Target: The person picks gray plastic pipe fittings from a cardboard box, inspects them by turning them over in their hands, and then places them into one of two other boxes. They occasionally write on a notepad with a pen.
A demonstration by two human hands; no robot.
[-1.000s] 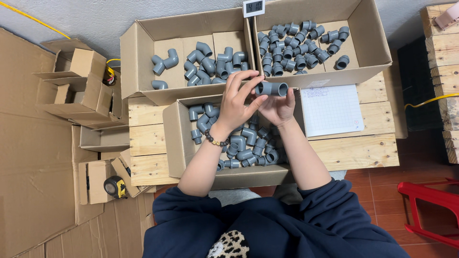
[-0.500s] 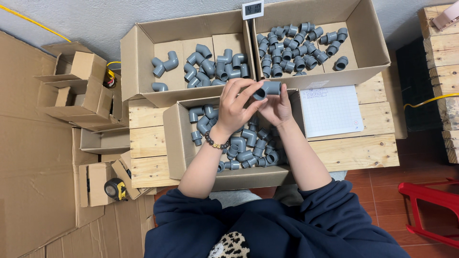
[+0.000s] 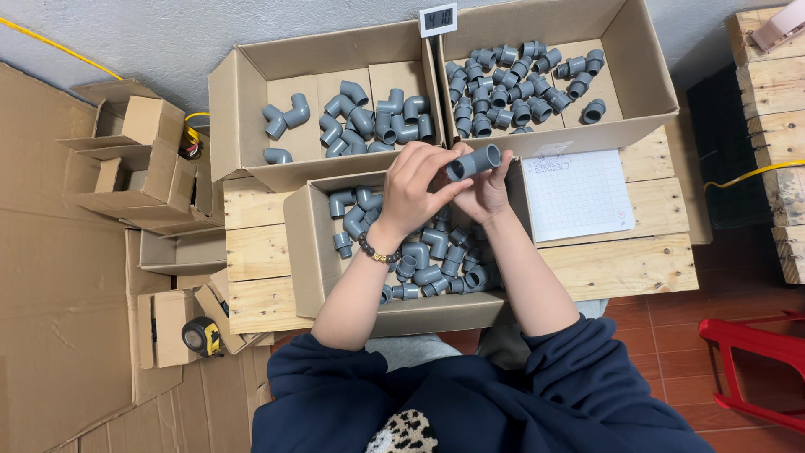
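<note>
Head view: both hands, left hand (image 3: pixel 417 186) and right hand (image 3: pixel 486 186), close their fingers around a grey pipe fitting (image 3: pixel 473 162) above the near box (image 3: pixel 312 268). Beyond it, two boxes hold sorted fittings; many loose ones remain inside.

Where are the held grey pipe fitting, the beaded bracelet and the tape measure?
grey pipe fitting (image 3: pixel 475 161), head view, on its barrel.
beaded bracelet (image 3: pixel 377 251), head view, on the beads.
tape measure (image 3: pixel 202 335), head view, on its case.
</note>
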